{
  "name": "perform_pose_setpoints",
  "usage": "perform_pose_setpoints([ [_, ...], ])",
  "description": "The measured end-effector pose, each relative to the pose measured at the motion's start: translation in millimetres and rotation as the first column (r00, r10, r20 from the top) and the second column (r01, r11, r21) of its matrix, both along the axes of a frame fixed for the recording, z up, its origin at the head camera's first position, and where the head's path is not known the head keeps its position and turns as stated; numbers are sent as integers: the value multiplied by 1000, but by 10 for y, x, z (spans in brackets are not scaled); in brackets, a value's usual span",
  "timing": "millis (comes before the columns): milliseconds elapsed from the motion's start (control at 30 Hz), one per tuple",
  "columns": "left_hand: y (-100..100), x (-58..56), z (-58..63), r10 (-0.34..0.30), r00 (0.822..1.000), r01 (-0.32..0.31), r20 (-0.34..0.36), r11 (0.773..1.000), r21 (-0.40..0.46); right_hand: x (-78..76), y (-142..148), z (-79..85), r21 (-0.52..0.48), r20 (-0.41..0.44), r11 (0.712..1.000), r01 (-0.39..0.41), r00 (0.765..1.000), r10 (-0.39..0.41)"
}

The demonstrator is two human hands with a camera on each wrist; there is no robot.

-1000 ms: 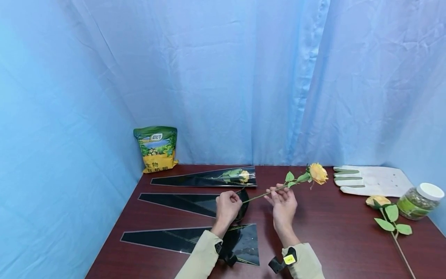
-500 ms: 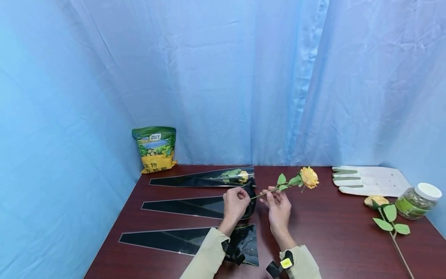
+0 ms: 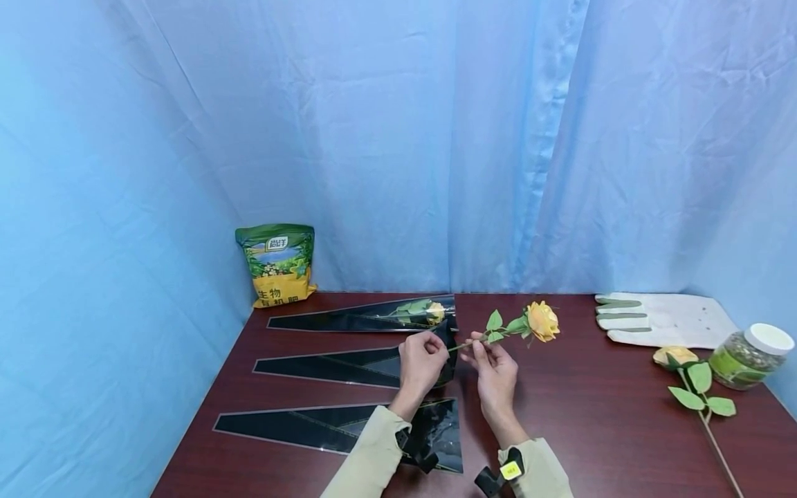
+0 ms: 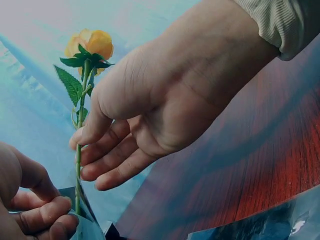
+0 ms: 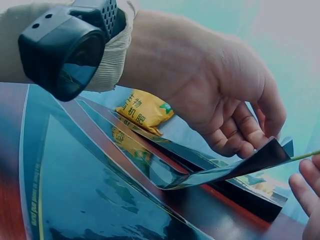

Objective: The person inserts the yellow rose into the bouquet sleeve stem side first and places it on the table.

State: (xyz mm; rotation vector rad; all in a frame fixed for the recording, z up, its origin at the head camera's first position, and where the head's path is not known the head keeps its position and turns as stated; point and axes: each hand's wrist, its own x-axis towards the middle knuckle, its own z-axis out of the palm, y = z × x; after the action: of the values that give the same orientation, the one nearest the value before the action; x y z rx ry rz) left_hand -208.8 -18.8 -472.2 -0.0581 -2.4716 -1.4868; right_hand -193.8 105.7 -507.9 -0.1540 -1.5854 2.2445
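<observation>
My right hand [image 3: 496, 373] pinches the green stem of a yellow rose [image 3: 542, 321] between thumb and fingers, with the bloom held up to the right. In the left wrist view the stem [image 4: 78, 165] runs down from those fingers into the mouth of a black-and-clear flower sleeve [image 3: 330, 366]. The sleeve's raised opening edge [image 5: 262, 157] is pinched by my left hand [image 3: 420, 363], seen close in the right wrist view. The sleeve's narrow end lies on the table toward the left. The stem's lower end is hidden inside the sleeve.
Behind lies a sleeve [image 3: 336, 321] with a yellow rose in it; in front, another flat sleeve [image 3: 292, 422]. A fertilizer bag [image 3: 277, 266] stands back left. On the right are a work glove [image 3: 679, 321], a lidded jar [image 3: 750, 356] and a loose rose [image 3: 700, 394].
The rose has moved left and slightly down, its stem going further into the sleeve. My left hand moved right with the sleeve's edge, then stayed there.
</observation>
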Motion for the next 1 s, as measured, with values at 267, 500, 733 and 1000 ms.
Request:
perform_pose_setpoints([
  [267, -13, 9, 17, -2, 1000, 2, 6, 1000, 15, 5, 19, -8, 23, -52, 998, 57, 997, -56],
  [500, -20, 6, 5, -17, 1000, 17, 15, 1000, 25, 27, 51, -1, 84, -101, 994, 69, 993, -61],
  [733, -15, -1, 8, -11, 1000, 11, 2, 1000, 16, 1, 59, 14, 43, -150, 987, 155, 978, -147],
  [1000, -17, -4, -5, -12, 1000, 12, 2, 1000, 2, 27, 63, 38, 58, -214, 982, 178, 963, -162],
])
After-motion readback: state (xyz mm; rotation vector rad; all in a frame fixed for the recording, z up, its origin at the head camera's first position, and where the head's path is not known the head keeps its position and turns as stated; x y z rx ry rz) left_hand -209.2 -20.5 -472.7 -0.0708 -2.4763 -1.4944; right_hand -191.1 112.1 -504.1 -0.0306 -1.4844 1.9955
